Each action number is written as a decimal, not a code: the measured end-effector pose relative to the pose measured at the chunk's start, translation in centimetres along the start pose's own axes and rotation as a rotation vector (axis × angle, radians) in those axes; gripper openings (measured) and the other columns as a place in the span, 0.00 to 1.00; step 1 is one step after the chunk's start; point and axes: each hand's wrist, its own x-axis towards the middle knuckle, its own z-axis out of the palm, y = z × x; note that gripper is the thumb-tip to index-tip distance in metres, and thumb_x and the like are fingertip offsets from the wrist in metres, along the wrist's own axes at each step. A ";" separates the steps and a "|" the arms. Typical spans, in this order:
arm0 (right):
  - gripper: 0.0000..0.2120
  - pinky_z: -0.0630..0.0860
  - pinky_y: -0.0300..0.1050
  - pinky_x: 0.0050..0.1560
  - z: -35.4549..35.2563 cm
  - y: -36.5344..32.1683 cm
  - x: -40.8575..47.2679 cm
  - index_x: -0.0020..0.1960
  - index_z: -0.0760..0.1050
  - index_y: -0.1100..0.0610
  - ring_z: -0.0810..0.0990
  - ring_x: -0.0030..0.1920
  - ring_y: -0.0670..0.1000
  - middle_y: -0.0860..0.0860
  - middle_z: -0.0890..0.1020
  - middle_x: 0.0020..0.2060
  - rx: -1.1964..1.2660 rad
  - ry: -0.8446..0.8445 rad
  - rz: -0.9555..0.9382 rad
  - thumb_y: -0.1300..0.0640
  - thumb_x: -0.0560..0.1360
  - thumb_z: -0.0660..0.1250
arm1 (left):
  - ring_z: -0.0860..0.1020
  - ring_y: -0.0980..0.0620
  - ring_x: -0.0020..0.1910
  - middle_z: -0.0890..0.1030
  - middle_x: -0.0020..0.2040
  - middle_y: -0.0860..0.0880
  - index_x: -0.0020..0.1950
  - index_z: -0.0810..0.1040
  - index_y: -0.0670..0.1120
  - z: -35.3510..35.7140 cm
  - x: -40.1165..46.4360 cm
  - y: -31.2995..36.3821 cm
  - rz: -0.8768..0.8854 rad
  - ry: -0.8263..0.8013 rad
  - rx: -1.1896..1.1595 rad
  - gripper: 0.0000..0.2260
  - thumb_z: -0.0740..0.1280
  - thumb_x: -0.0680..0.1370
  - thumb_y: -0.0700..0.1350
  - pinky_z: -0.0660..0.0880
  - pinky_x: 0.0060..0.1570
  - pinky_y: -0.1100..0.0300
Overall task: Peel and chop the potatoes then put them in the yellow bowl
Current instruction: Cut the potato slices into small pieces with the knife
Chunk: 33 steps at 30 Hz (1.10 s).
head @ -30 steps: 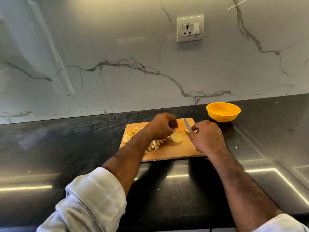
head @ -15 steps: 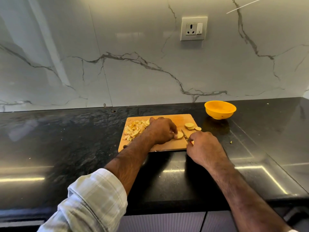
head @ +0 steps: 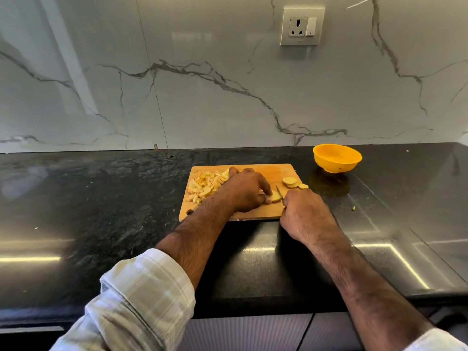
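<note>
A wooden cutting board (head: 268, 173) lies on the black counter. My left hand (head: 243, 191) pinches a peeled potato piece (head: 275, 196) against the board. My right hand (head: 306, 216) grips a small knife (head: 279, 192) whose blade stands just right of that piece. Two cut potato slices (head: 290, 182) and a smaller one (head: 303, 186) lie at the board's right end. A heap of peelings and cut bits (head: 205, 186) covers the board's left part. The yellow bowl (head: 337, 158) sits beyond the board to the right; no potato shows inside it.
The black stone counter (head: 101, 211) runs to a marble wall with a socket (head: 302, 26). A small scrap (head: 353, 208) lies on the counter right of the board. The counter's front edge and cabinet fronts (head: 253, 333) are below my arms.
The camera has pulled back and tilted down. The knife has come down beside the potato piece, and cut slices now lie at the board's right end.
</note>
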 end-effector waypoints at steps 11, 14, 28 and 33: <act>0.06 0.75 0.42 0.36 1.2 0.2 -0.5 0.51 0.79 0.52 0.77 0.39 0.50 0.49 0.76 0.39 0.053 0.037 0.002 0.50 0.77 0.71 | 0.68 0.53 0.71 0.80 0.66 0.59 0.59 0.86 0.57 0.1 0.1 -0.3 0.029 0.013 -0.027 0.10 0.73 0.80 0.57 0.61 0.71 0.43; 0.07 0.80 0.45 0.42 0.8 -0.3 0.4 0.51 0.79 0.53 0.78 0.42 0.51 0.50 0.76 0.39 0.045 0.013 0.011 0.51 0.77 0.71 | 0.72 0.53 0.69 0.82 0.62 0.61 0.58 0.87 0.57 0.3 0.1 -0.3 0.021 0.031 -0.067 0.09 0.74 0.79 0.56 0.62 0.71 0.42; 0.11 0.83 0.50 0.47 1.4 -1.7 -0.2 0.57 0.79 0.53 0.79 0.45 0.52 0.50 0.78 0.43 0.035 0.011 -0.003 0.51 0.77 0.71 | 0.74 0.53 0.66 0.84 0.58 0.62 0.55 0.88 0.57 0.6 -0.2 -0.8 0.002 0.078 -0.137 0.06 0.76 0.79 0.51 0.64 0.73 0.41; 0.07 0.83 0.49 0.45 1.2 -2.1 0.4 0.53 0.79 0.53 0.78 0.41 0.52 0.49 0.76 0.38 0.030 0.048 -0.007 0.52 0.77 0.71 | 0.76 0.53 0.63 0.85 0.56 0.61 0.54 0.88 0.56 0.6 -0.4 -0.9 -0.010 0.105 -0.152 0.06 0.77 0.77 0.52 0.66 0.72 0.42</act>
